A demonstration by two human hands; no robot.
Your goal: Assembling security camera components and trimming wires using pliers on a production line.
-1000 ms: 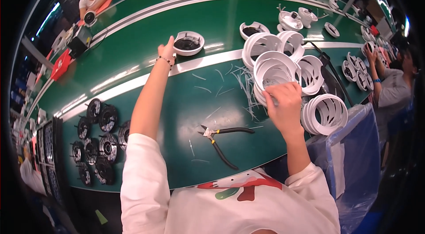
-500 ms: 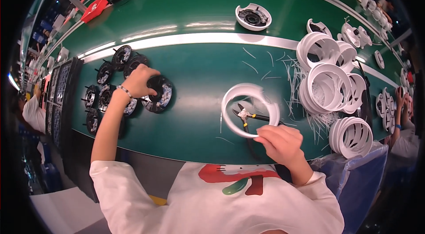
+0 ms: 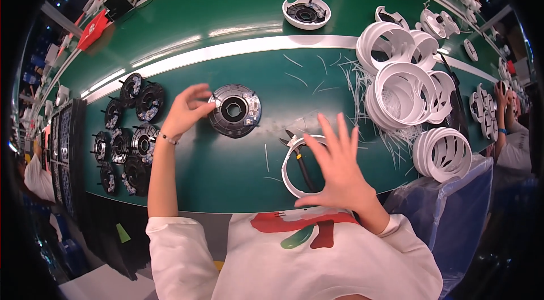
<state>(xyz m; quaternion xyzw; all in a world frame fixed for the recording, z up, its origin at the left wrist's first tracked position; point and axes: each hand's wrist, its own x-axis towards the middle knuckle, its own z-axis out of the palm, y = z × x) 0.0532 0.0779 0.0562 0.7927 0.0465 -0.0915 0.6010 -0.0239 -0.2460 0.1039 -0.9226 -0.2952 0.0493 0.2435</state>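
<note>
Black disc by half-open, empty L grip; splayed, empty R grip part-blocks white ring w/ pliers.

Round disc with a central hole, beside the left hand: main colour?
Black round disc; shows best in the head view.

A wide fisheye view looks down from the wearer's head across the flat green counter; the printed white fabric shirt is nearest, below (straight edges bow rimward), the bare left hand and bare right hand beyond.
</note>
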